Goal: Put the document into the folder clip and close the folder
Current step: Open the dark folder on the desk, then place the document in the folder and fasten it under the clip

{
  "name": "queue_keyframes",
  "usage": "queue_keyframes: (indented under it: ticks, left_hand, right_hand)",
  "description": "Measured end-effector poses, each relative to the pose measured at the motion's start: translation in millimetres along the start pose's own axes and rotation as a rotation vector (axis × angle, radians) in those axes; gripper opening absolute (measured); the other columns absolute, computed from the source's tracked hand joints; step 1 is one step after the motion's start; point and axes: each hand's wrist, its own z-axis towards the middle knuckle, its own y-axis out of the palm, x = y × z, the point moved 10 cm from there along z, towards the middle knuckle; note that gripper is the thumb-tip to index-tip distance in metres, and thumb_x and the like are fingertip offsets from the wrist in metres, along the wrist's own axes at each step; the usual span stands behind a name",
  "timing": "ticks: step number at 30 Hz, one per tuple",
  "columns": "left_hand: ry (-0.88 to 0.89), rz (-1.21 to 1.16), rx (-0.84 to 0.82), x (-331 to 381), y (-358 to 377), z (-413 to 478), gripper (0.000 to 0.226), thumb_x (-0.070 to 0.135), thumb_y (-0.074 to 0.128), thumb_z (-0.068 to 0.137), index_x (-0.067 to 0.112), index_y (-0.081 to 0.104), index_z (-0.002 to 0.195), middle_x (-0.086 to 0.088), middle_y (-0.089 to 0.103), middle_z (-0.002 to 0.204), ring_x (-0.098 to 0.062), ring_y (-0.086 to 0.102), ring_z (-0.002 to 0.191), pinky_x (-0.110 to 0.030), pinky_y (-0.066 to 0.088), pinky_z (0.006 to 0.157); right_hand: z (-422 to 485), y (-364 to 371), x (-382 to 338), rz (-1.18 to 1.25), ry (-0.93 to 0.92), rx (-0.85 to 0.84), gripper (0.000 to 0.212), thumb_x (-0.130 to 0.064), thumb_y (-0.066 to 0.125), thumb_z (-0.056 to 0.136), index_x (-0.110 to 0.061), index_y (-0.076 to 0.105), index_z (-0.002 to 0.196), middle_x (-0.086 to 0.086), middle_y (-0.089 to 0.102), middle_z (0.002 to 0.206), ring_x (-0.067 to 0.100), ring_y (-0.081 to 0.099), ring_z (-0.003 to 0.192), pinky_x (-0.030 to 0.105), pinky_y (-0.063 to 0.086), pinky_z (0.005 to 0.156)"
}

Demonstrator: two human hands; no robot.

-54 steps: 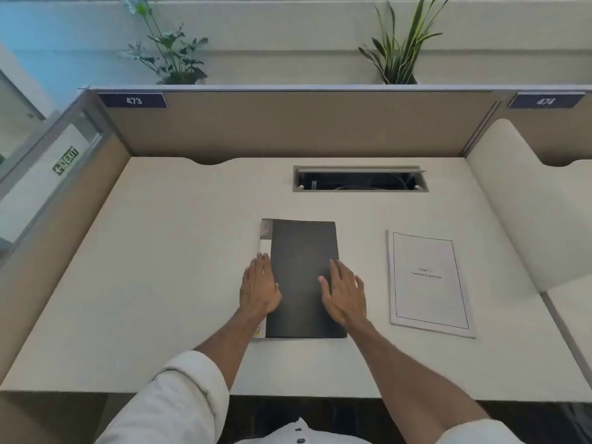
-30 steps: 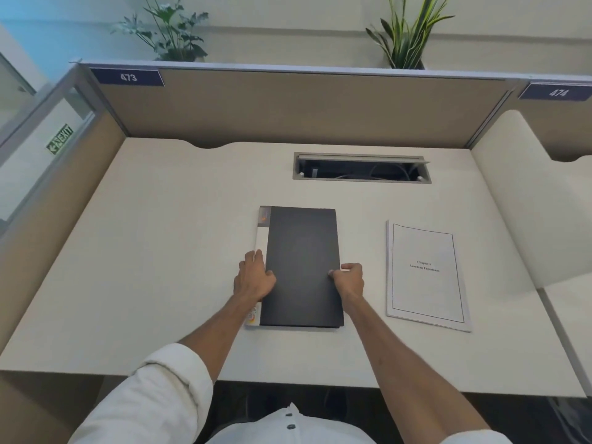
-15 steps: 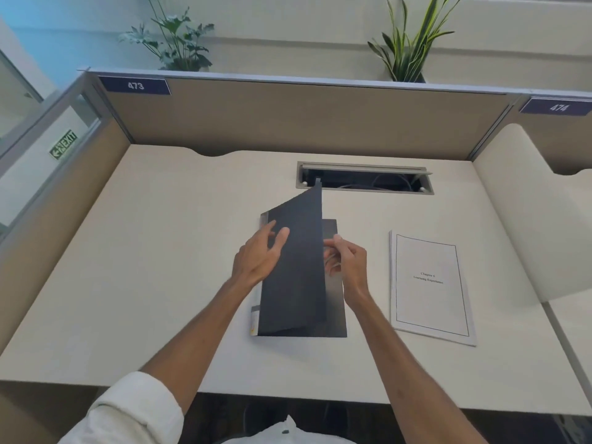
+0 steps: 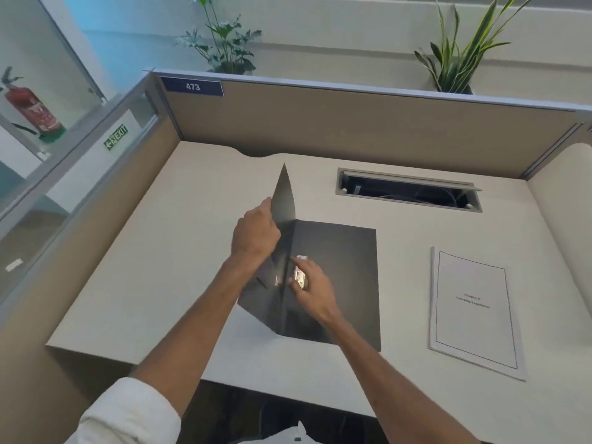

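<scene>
**One folder, one document, two hands**

One dark grey plastic folder [image 4: 339,277] is laid open on the cream table [image 4: 179,251]. Its front cover is held upright by the left hand [image 4: 254,233], fingers clamped on its edge. The right hand [image 4: 312,288] is rested on the one silver metal clip [image 4: 300,272], fingers loosely spread. One white stapled paper document [image 4: 474,310] is lying apart, to the right. Two potted plants [image 4: 224,43] are seen behind the partition.

Matt dark folder [image 4: 339,277], shiny metal clip [image 4: 300,273], white paper document [image 4: 474,310]
</scene>
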Motion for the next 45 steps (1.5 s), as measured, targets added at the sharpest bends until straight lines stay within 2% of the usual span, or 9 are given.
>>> queue_keyframes:
  ticks: [3,5,10,15,18,26,34,40,45]
  left_hand:
    - [-0.078,0.114,-0.009,-36,-4,5,0.077,-0.001,0.065,0.103,0.01,0.032,0.171,-0.017,0.061,0.155,-0.043,0.074,0.123,-0.051,0.066,0.101]
    - [-0.079,0.18,-0.001,-52,-5,6,0.086,-0.001,0.068,0.102,0.006,0.022,0.174,-0.016,0.05,0.161,-0.04,0.074,0.118,-0.046,0.067,0.096]
    - [-0.116,0.303,0.004,-84,6,3,0.098,0.004,0.07,0.097,0.0,0.01,0.174,-0.015,0.036,0.166,-0.036,0.058,0.131,-0.044,0.064,0.091]
    - [-0.175,0.327,-0.044,-117,26,-5,0.087,0.032,0.054,0.112,0.001,0.003,0.175,-0.018,0.012,0.183,-0.035,0.032,0.165,-0.051,0.041,0.129]
    - [-0.19,0.307,-0.088,-139,41,-6,0.084,0.037,0.045,0.116,0.003,-0.003,0.176,-0.015,-0.001,0.186,-0.031,0.012,0.174,-0.052,0.021,0.14]
    - [-0.315,0.21,-0.32,-185,99,-25,0.077,0.039,0.032,0.12,0.002,-0.005,0.176,-0.015,-0.009,0.186,-0.032,-0.001,0.175,-0.052,0.006,0.143]
    - [-0.272,0.207,-0.279,-177,102,-22,0.078,0.035,0.035,0.119,-0.002,-0.004,0.175,-0.018,-0.01,0.185,-0.032,-0.004,0.175,-0.049,0.006,0.143]
    - [-0.045,0.249,-0.257,-127,110,-20,0.077,0.034,0.038,0.117,0.003,0.0,0.176,-0.014,-0.005,0.186,-0.029,-0.002,0.176,-0.047,0.006,0.143]
    - [0.255,0.216,-0.536,-66,157,-34,0.084,0.044,0.041,0.117,0.01,-0.007,0.177,-0.008,-0.013,0.186,-0.024,-0.012,0.175,-0.047,0.001,0.144]
  right_hand:
    - [-1,36,13,-0.342,-0.035,-0.18,0.073,-0.037,0.052,0.113,-0.021,0.021,0.177,-0.001,0.023,0.183,0.023,0.026,0.17,0.046,0.023,0.139]
    - [-4,51,22,-0.469,-0.046,-0.265,0.077,-0.042,0.044,0.116,-0.02,0.004,0.178,-0.002,0.003,0.187,0.02,0.008,0.175,0.048,0.008,0.142]
    - [-6,73,35,-0.604,-0.055,-0.354,0.08,-0.046,0.038,0.117,-0.022,-0.009,0.177,-0.001,-0.017,0.185,0.02,-0.01,0.175,0.051,0.0,0.142]
    - [-5,84,40,-0.663,-0.075,-0.322,0.081,-0.048,0.036,0.116,-0.025,-0.011,0.177,-0.002,-0.023,0.184,0.019,-0.014,0.174,0.051,0.002,0.142]
    - [-6,86,44,-0.698,-0.086,-0.293,0.078,-0.052,0.032,0.116,-0.027,-0.009,0.177,-0.004,-0.025,0.183,0.017,-0.015,0.174,0.049,0.003,0.142]
    - [-4,91,50,-0.706,-0.063,-0.308,0.078,-0.056,0.028,0.116,-0.027,-0.01,0.177,-0.003,-0.027,0.182,0.018,-0.018,0.173,0.05,0.002,0.142]
    - [-4,91,50,-0.691,-0.038,-0.313,0.078,-0.056,0.03,0.116,-0.027,-0.009,0.177,-0.003,-0.026,0.183,0.019,-0.017,0.173,0.05,0.002,0.142]
    - [-1,59,49,-0.538,-0.019,-0.195,0.074,-0.045,0.034,0.118,-0.029,-0.007,0.177,-0.008,-0.02,0.184,0.014,-0.013,0.174,0.048,-0.001,0.142]
    - [-1,8,87,-0.606,0.131,-0.161,0.077,-0.049,0.032,0.117,-0.024,-0.009,0.177,-0.001,-0.022,0.184,0.019,-0.015,0.174,0.051,-0.001,0.141]
